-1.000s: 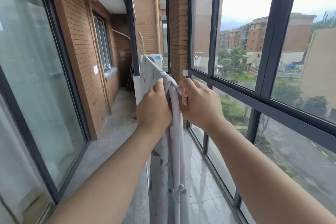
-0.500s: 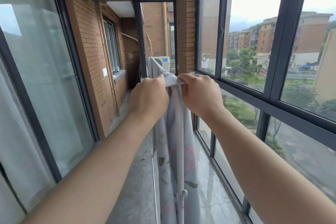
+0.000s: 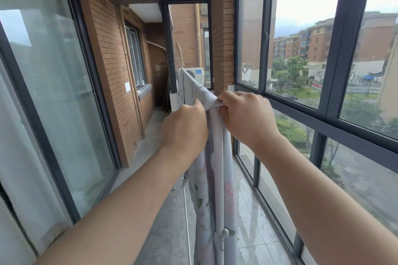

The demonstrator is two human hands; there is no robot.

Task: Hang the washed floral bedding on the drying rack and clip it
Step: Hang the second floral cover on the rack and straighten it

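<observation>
The pale floral bedding (image 3: 212,189) hangs over the top bar of a white drying rack, running away from me down the narrow balcony. My left hand (image 3: 185,129) grips the near end of the fabric on the left side of the bar. On the right side, my right hand (image 3: 245,116) pinches the same bunched corner at its top edge. The top bar itself is hidden under the cloth. A white rack post with a round knob (image 3: 224,233) and a thin lower rail (image 3: 187,221) show beneath the bedding. No clip is visible.
Large glass windows with dark frames (image 3: 336,71) run along the right. A brick wall (image 3: 112,54) and sliding glass doors (image 3: 51,92) line the left. An air-conditioner unit (image 3: 197,74) stands at the far end. The floor is grey tile (image 3: 168,211).
Both hands rose with the bunched corner of the bedding and shifted its top edge over the bar; the camera view tilted upward slightly.
</observation>
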